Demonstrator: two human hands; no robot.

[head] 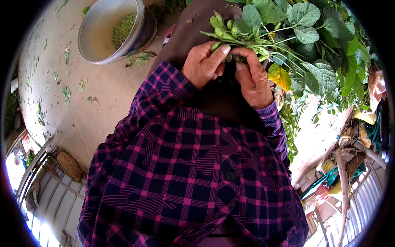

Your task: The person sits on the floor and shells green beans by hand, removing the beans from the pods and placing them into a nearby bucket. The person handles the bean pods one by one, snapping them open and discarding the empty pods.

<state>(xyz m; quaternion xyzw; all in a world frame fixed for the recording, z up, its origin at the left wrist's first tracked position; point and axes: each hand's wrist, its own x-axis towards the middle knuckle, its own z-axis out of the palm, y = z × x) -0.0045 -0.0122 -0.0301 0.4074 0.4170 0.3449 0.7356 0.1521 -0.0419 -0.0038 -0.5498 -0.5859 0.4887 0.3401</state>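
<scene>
Across my lap lies a leafy soybean plant [234, 34] with clusters of plump green pods [218, 24]. My left hand [205, 61] grips a pod at the plant's near side, its thumb pressed on top. Close beside it, my right hand [254, 77] pinches at the lower stems with thumb and forefinger; what lies between those fingertips is partly hidden. Broad green leaves [305, 18] spread to the right, with one yellowing leaf [279, 76] near my right wrist.
A plastic bucket [92, 37] partly filled with green pods or beans [124, 31] stands on the concrete floor at upper left. Leaf scraps [65, 92] are scattered there. More soybean foliage is heaped at right, above a clutter of sticks [341, 179] and bags.
</scene>
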